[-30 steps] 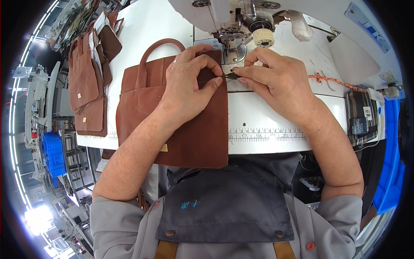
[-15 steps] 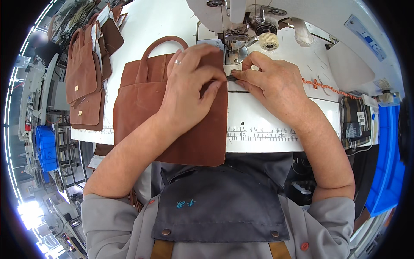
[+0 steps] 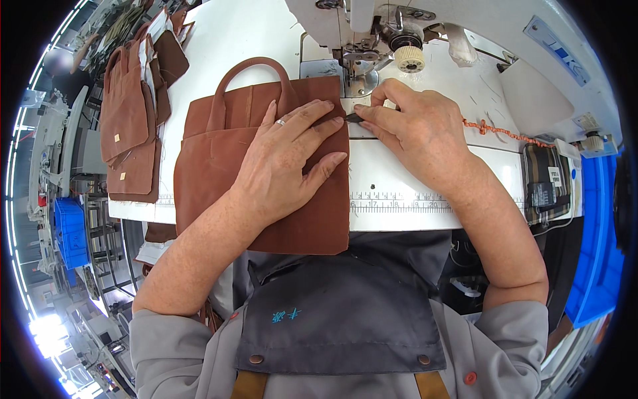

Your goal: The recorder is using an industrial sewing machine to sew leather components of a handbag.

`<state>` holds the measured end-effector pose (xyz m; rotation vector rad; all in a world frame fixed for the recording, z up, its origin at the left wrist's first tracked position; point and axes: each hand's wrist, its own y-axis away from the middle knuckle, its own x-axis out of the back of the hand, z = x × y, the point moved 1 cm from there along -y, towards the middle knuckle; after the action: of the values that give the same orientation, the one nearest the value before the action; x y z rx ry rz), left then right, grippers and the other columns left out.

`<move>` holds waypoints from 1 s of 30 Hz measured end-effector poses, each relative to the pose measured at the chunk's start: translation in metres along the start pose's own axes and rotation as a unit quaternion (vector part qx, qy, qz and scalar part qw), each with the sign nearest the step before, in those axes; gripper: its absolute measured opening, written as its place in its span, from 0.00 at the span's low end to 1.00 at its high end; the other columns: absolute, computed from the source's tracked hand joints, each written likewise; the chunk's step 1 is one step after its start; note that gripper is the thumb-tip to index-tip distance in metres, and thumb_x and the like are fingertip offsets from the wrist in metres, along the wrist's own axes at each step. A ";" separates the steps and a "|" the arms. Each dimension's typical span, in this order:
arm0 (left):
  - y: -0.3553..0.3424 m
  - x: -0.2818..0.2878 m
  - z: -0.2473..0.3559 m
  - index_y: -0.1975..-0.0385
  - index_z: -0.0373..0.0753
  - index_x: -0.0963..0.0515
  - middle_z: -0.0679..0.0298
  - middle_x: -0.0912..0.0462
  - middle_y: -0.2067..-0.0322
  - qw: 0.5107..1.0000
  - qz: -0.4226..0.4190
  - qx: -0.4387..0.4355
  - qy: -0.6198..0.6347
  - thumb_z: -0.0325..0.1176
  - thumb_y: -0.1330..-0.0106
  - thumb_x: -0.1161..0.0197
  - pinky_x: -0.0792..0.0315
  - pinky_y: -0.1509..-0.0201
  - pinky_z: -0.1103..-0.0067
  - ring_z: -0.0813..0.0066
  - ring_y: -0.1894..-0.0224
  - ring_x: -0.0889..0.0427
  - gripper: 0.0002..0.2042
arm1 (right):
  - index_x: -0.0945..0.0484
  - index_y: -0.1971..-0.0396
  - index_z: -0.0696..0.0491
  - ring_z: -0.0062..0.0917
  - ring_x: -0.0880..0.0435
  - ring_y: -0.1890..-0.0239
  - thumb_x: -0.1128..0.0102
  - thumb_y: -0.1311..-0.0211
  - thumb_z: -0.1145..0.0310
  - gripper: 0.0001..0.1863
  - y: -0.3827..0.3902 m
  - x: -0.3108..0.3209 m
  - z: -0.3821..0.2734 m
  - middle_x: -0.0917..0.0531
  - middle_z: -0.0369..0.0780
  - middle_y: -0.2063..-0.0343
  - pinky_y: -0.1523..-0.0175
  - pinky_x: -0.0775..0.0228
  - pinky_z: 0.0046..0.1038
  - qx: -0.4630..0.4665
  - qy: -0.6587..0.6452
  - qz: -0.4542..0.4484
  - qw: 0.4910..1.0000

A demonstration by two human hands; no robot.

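Two bare hands at work below a white sewing machine (image 3: pixel 495 26), upper right of frame, on a white sewing table (image 3: pixel 415 169). Brown leather handbag panel (image 3: pixel 299 223) lies flat, center of frame, slightly left, right edge just below the needle area; same spot as half a second ago. Its top handle (image 3: pixel 256 61), upper center, now shows both legs; half a second ago the hand covered the right one.

Main change: left hand (image 3: pixel 286 153). Earlier it had thumb and index nearly meeting at the panel's right edge; now laid flatter on the leather, fingers a little spread, thumb swung down and well apart from the index. Reads as a switch from pinching to steadying the panel, edge work left to the other side.

Right hand (image 3: pixel 425 123), right of center: little change, thumb and index clamped on a small dark pointed tool (image 3: pixel 352 118), likely thread snips. Tip at the panel's upper right edge, by the left fingertips; contact can't be told, nor whether any blades are parted.
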<state>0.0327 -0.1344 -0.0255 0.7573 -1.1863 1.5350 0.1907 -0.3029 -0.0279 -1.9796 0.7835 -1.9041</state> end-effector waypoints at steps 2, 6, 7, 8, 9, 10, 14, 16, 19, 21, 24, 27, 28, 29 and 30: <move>0.000 -0.001 -0.001 0.42 0.40 0.20 0.58 0.22 0.37 1.000 0.011 0.000 0.010 0.36 0.34 0.30 0.37 0.27 0.50 0.55 0.36 0.22 0.21 | 0.11 0.66 0.48 0.27 0.16 0.74 0.28 0.43 0.66 0.06 0.000 0.000 0.001 0.19 0.31 0.66 0.70 0.24 0.32 -0.012 -0.019 0.011 1.000; -0.006 -0.005 -0.004 0.43 0.39 0.19 0.58 0.21 0.37 1.000 0.030 -0.001 0.009 0.37 0.34 0.30 0.37 0.28 0.50 0.54 0.37 0.22 0.20 | 0.11 0.64 0.48 0.26 0.15 0.73 0.27 0.42 0.65 0.08 0.002 0.002 0.006 0.19 0.30 0.66 0.69 0.24 0.32 -0.048 -0.086 0.021 0.995; -0.009 -0.006 -0.005 0.43 0.39 0.19 0.58 0.22 0.37 0.999 0.032 0.004 0.005 0.37 0.34 0.30 0.36 0.28 0.50 0.54 0.37 0.21 0.21 | 0.11 0.63 0.48 0.26 0.15 0.73 0.28 0.41 0.64 0.08 0.002 0.002 0.007 0.19 0.30 0.66 0.69 0.24 0.32 -0.049 -0.086 0.017 0.995; -0.012 -0.008 -0.006 0.43 0.39 0.19 0.58 0.22 0.37 0.999 0.034 0.004 0.006 0.37 0.34 0.30 0.36 0.28 0.50 0.54 0.37 0.21 0.21 | 0.11 0.62 0.48 0.26 0.15 0.73 0.28 0.40 0.64 0.08 0.003 0.002 0.008 0.19 0.30 0.65 0.69 0.24 0.32 -0.054 -0.088 0.010 0.995; -0.016 -0.009 -0.008 0.43 0.38 0.19 0.57 0.21 0.37 0.999 0.036 0.010 0.004 0.37 0.34 0.30 0.36 0.28 0.50 0.54 0.37 0.21 0.21 | 0.11 0.62 0.48 0.26 0.15 0.73 0.28 0.40 0.64 0.08 0.003 0.002 0.009 0.19 0.30 0.65 0.69 0.24 0.32 -0.050 -0.084 0.012 0.995; -0.020 -0.010 -0.010 0.43 0.38 0.19 0.57 0.21 0.37 0.999 0.036 0.014 0.002 0.38 0.34 0.30 0.36 0.28 0.50 0.54 0.37 0.22 0.21 | 0.12 0.62 0.48 0.26 0.15 0.73 0.28 0.40 0.63 0.08 0.003 0.002 0.009 0.19 0.30 0.65 0.69 0.24 0.32 -0.050 -0.073 0.016 0.996; -0.037 -0.013 -0.020 0.44 0.37 0.18 0.56 0.20 0.38 0.999 0.047 0.007 0.012 0.38 0.34 0.30 0.36 0.28 0.49 0.54 0.36 0.22 0.20 | 0.11 0.61 0.47 0.26 0.15 0.73 0.29 0.40 0.61 0.09 0.001 0.000 0.014 0.19 0.30 0.63 0.69 0.24 0.32 -0.056 -0.038 0.019 0.998; -0.042 -0.015 -0.023 0.45 0.37 0.18 0.56 0.20 0.38 0.998 0.048 0.005 0.033 0.38 0.34 0.30 0.36 0.28 0.49 0.54 0.36 0.22 0.20 | 0.12 0.61 0.47 0.27 0.15 0.73 0.29 0.39 0.61 0.10 0.000 -0.001 0.015 0.19 0.31 0.63 0.69 0.23 0.32 -0.054 -0.030 0.022 0.998; -0.048 -0.016 -0.026 0.44 0.37 0.17 0.56 0.20 0.38 0.998 0.050 0.011 0.024 0.39 0.33 0.30 0.36 0.27 0.49 0.54 0.36 0.22 0.20 | 0.12 0.61 0.47 0.29 0.15 0.72 0.29 0.39 0.59 0.10 -0.004 -0.006 0.018 0.20 0.33 0.64 0.69 0.23 0.34 -0.064 -0.016 0.015 0.998; -0.050 -0.017 -0.027 0.45 0.36 0.17 0.56 0.19 0.39 0.998 0.055 0.014 0.019 0.41 0.33 0.31 0.37 0.27 0.51 0.55 0.38 0.20 0.20 | 0.12 0.60 0.47 0.30 0.15 0.72 0.29 0.38 0.59 0.11 -0.005 -0.010 0.019 0.20 0.34 0.65 0.69 0.23 0.34 -0.076 -0.010 0.005 0.997; -0.053 -0.018 -0.030 0.46 0.34 0.16 0.55 0.18 0.40 0.998 0.066 0.012 0.016 0.42 0.32 0.32 0.38 0.26 0.52 0.56 0.40 0.19 0.21 | 0.12 0.59 0.47 0.32 0.15 0.72 0.30 0.37 0.58 0.11 -0.006 -0.013 0.020 0.21 0.35 0.65 0.68 0.22 0.36 -0.087 -0.018 -0.011 0.996; -0.054 -0.018 -0.032 0.47 0.34 0.16 0.55 0.18 0.41 0.997 0.070 0.012 0.018 0.43 0.32 0.32 0.38 0.27 0.52 0.56 0.40 0.18 0.21 | 0.12 0.59 0.47 0.33 0.15 0.72 0.31 0.36 0.58 0.12 -0.007 -0.014 0.021 0.21 0.35 0.65 0.68 0.22 0.36 -0.090 -0.017 -0.014 0.996; -0.054 -0.019 -0.032 0.47 0.34 0.16 0.55 0.18 0.41 0.997 0.070 0.012 0.016 0.43 0.32 0.32 0.38 0.27 0.51 0.56 0.41 0.18 0.21 | 0.12 0.59 0.48 0.33 0.15 0.72 0.31 0.36 0.58 0.12 -0.007 -0.014 0.021 0.20 0.35 0.65 0.68 0.22 0.36 -0.092 -0.016 -0.014 0.996; -0.054 -0.019 -0.033 0.47 0.34 0.16 0.55 0.18 0.41 0.997 0.071 0.011 0.017 0.43 0.32 0.32 0.38 0.27 0.51 0.56 0.41 0.18 0.21 | 0.12 0.59 0.48 0.33 0.15 0.71 0.31 0.36 0.58 0.12 -0.007 -0.013 0.021 0.20 0.35 0.64 0.67 0.22 0.36 -0.094 -0.013 -0.013 0.995; -0.055 -0.019 -0.034 0.47 0.34 0.16 0.55 0.18 0.41 0.998 0.067 0.010 0.015 0.43 0.32 0.32 0.38 0.26 0.51 0.56 0.41 0.18 0.21 | 0.12 0.59 0.48 0.33 0.15 0.71 0.31 0.36 0.58 0.12 -0.007 -0.012 0.021 0.20 0.35 0.64 0.67 0.22 0.36 -0.094 -0.012 -0.013 0.995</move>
<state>0.0936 -0.1087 -0.0366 0.6766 -1.2215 1.6655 0.2124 -0.2943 -0.0356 -2.1278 0.9666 -1.8788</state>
